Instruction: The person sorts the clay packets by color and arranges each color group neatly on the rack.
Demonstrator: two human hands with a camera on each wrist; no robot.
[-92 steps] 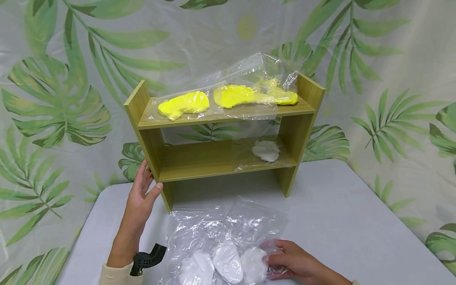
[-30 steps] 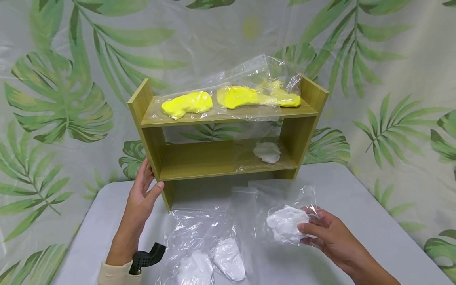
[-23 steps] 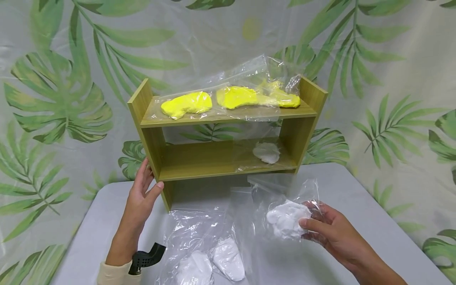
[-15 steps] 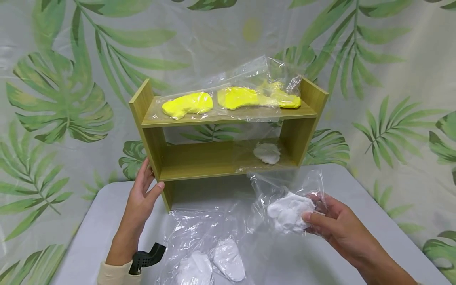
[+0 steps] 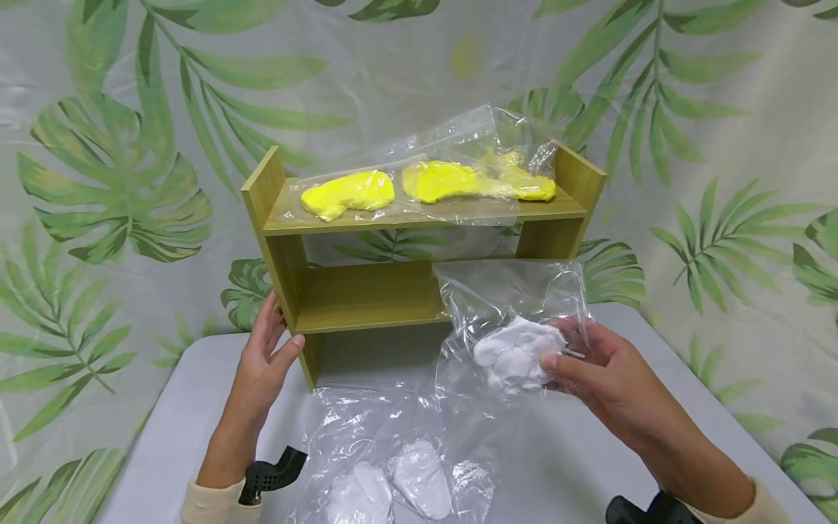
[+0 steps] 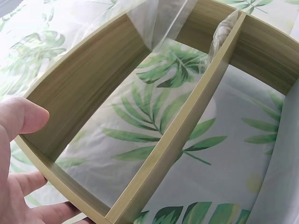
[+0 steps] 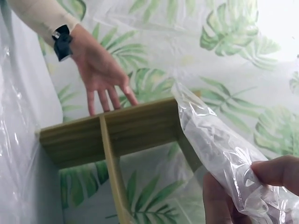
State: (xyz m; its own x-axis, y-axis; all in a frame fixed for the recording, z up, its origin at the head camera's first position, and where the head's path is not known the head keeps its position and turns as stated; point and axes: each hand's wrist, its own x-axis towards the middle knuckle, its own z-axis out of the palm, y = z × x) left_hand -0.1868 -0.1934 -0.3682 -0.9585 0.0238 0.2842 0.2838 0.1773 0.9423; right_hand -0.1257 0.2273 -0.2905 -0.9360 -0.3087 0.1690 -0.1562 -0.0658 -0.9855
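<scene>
My right hand (image 5: 609, 382) pinches a clear zip bag holding a white, clay-like lump (image 5: 517, 356), thumb in front and fingers behind. The bag is lifted above the table and overlaps the right part of the middle board of a small wooden shelf (image 5: 366, 295). Straight fingers of my left hand (image 5: 255, 375) touch the shelf's left side panel; the right wrist view shows this hand (image 7: 100, 65) spread against the panel. Another bagged white lump (image 6: 223, 35) lies on the middle board, hidden behind the held bag in the head view.
Bags with yellow lumps (image 5: 350, 193) lie along the top board, their plastic hanging over its front edge. Clear bags with white lumps (image 5: 419, 480) lie on the grey table (image 5: 563, 466) before the shelf. A leaf-print cloth (image 5: 393, 65) hangs behind.
My right hand has picked up the rightmost white-lump bag from the table and raised it toward the middle board. My left hand stays at the shelf's side.
</scene>
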